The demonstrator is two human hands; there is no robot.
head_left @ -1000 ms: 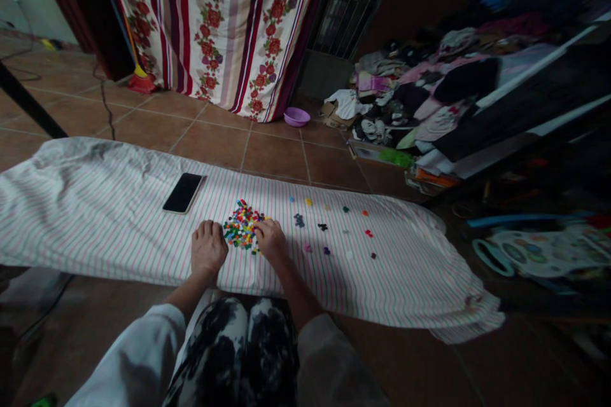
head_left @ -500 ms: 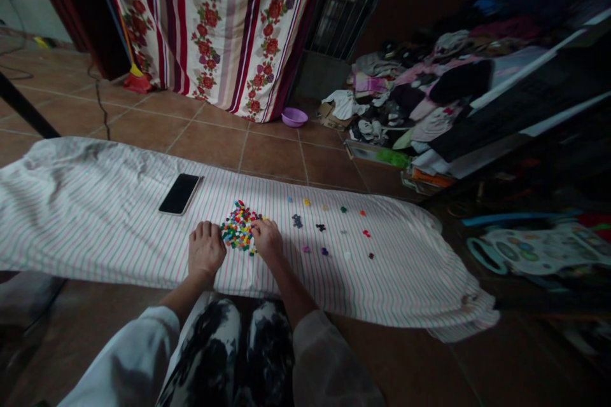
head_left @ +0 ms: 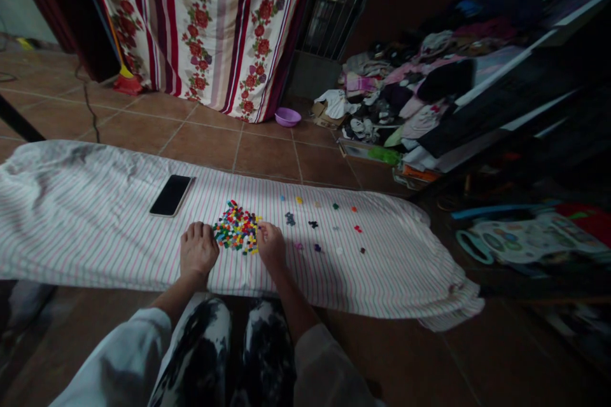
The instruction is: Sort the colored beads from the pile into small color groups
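A heap of small multicoloured pieces [head_left: 237, 229], too small to name, lies on the striped cloth [head_left: 109, 229]. My left hand [head_left: 198, 249] rests palm down at the heap's left edge, fingers lying on the cloth. At the right edge is my right hand [head_left: 271, 245], its fingers pinched together; whatever they hold is hidden. Further right, small groups sorted by colour sit in rough rows, among them grey pieces [head_left: 290, 219], black pieces [head_left: 313, 224], red pieces [head_left: 358, 229], purple pieces [head_left: 317, 248] and a yellow piece [head_left: 299, 200].
A phone [head_left: 170, 195] lies on the cloth left of the heap. Beyond, on the tiled floor, are a purple basin [head_left: 287, 117], a red broom [head_left: 127, 84] and a floral curtain [head_left: 224, 32]. Clothes [head_left: 396, 89] are piled at the back right.
My right hand has drawn back slightly from the heap to its right edge, fingers still pinched. My left hand stays beside the heap. The whole view has shifted a little.
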